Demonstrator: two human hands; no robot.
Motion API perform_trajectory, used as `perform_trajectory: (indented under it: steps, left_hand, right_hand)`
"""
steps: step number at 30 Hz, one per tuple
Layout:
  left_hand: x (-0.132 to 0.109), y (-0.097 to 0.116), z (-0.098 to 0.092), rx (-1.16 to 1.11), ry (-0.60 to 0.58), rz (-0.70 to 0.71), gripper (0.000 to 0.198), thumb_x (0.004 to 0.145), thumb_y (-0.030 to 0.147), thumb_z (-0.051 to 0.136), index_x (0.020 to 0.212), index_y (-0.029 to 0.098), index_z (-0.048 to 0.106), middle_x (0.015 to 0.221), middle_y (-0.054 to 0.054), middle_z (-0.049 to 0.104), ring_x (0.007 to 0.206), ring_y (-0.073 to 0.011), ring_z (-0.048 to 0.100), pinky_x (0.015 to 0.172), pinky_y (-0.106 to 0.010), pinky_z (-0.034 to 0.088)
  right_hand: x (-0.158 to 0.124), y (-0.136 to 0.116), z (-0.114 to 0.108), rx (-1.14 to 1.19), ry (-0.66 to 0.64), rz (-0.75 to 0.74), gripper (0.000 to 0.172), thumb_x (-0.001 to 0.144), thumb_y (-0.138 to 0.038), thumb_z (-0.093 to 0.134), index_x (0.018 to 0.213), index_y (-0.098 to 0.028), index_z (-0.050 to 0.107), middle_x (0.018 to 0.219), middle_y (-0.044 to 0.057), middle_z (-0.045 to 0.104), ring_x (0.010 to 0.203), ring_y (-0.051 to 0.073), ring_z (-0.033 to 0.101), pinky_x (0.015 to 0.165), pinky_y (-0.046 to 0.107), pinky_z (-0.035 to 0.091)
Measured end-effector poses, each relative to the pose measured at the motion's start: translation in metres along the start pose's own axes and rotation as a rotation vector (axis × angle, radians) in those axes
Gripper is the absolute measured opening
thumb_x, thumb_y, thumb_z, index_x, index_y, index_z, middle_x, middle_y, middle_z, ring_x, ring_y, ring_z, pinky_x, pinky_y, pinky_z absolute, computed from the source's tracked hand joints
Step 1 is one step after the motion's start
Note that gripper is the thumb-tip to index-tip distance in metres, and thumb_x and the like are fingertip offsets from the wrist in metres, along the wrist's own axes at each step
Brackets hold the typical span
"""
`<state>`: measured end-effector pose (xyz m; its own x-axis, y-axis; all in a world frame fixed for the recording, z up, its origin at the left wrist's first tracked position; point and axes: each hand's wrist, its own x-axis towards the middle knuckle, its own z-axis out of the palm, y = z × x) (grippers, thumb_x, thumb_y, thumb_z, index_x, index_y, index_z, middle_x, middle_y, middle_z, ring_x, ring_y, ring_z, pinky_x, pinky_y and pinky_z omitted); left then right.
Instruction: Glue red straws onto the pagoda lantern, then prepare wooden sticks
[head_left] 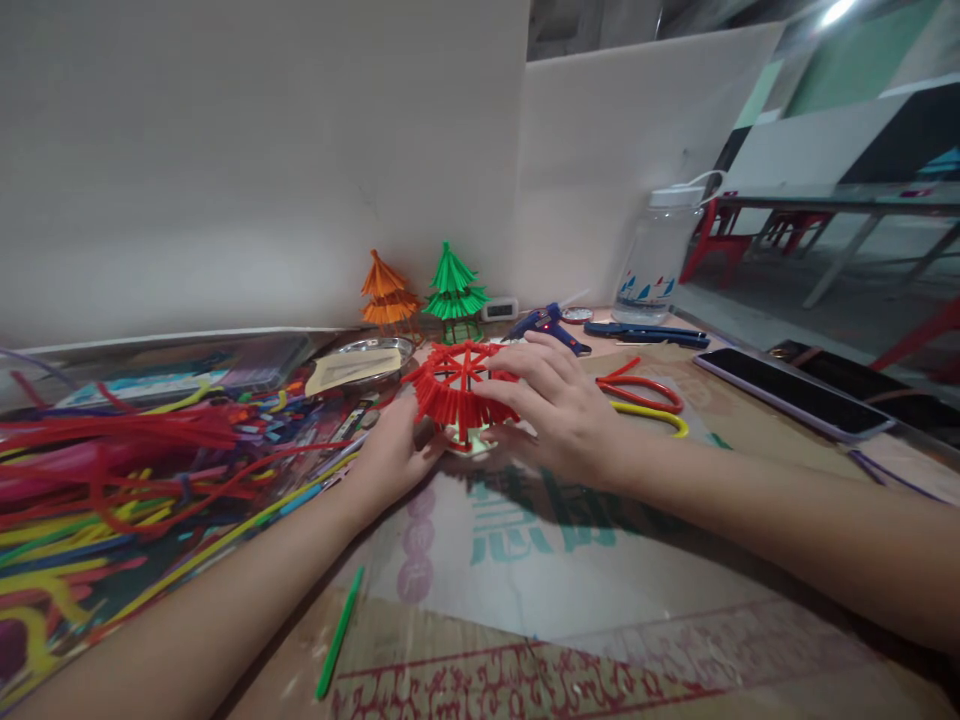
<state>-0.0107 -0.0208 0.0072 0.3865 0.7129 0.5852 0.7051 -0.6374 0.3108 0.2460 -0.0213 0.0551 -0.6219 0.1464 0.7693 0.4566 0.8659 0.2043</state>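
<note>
The red fringed frame (pixel 466 405) is at the back of the surface (pixel 289 690), in front of the green tree (pixel 450 285). The left hand (pixel 391 450) touches its left side, the right hand (pixel 566 405) its right rim, the two apart (whether either is clamped, I cannot tell).

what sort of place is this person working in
Probably a craft room or small workshop: a heap of coloured strips lies at the left, a blue glue gun sits farther back, and a small orange tree and green tree look handmade.
</note>
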Motion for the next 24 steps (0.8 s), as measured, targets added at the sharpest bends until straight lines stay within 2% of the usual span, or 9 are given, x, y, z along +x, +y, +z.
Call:
perform_trajectory:
  steps: [6,13,19,21,24]
  left_hand:
    - [0.0001,0.0006,-0.0002,0.009,-0.002,0.003,0.037,0.095,0.037,0.055,0.125,0.016,0.059,0.127,-0.016,0.07,0.117,-0.0331,0.066,0.099,-0.047,0.053]
    - [-0.0009,-0.0004,0.0002,0.025,-0.007,-0.011,0.034,0.095,0.036,0.054,0.122,0.016,0.06,0.125,-0.017,0.07,0.117,-0.0332,0.066,0.099,-0.048,0.053]
    - [-0.0023,-0.0014,0.0003,0.048,-0.005,-0.01,0.035,0.094,0.037,0.055,0.122,0.016,0.059,0.126,-0.017,0.07,0.118,-0.0344,0.065,0.1,-0.05,0.052]
    - [-0.0021,-0.0011,0.0001,0.05,-0.006,0.0,0.036,0.095,0.037,0.054,0.123,0.015,0.059,0.126,-0.018,0.07,0.117,-0.035,0.066,0.099,-0.051,0.052]
    - [-0.0015,-0.0012,-0.0001,0.046,-0.007,0.015,0.037,0.096,0.036,0.054,0.125,0.014,0.059,0.126,-0.018,0.07,0.117,-0.034,0.066,0.1,-0.049,0.052]
  right_hand:
    - [-0.0008,-0.0011,0.0011,-0.054,0.0,-0.001,0.036,0.099,-0.038,0.062,0.129,-0.019,0.063,0.124,0.012,0.067,0.123,0.028,0.056,0.118,0.056,0.035]
    - [0.0007,0.0003,0.0021,-0.031,-0.002,0.027,0.028,0.1,-0.027,0.057,0.125,-0.02,0.067,0.121,0.012,0.07,0.121,0.027,0.058,0.116,0.056,0.037]
    - [0.0008,-0.0006,0.0039,-0.031,-0.008,0.046,0.026,0.099,-0.029,0.059,0.123,-0.019,0.066,0.119,0.011,0.07,0.12,0.026,0.059,0.116,0.054,0.038]
    - [-0.0002,-0.0009,0.0038,-0.021,-0.003,0.034,0.029,0.099,-0.033,0.062,0.123,-0.017,0.065,0.119,0.012,0.07,0.121,0.027,0.058,0.116,0.055,0.037]
    - [-0.001,-0.0012,0.0027,-0.001,0.026,0.023,0.045,0.096,-0.048,0.065,0.126,-0.014,0.063,0.12,0.015,0.07,0.121,0.029,0.059,0.117,0.056,0.037]
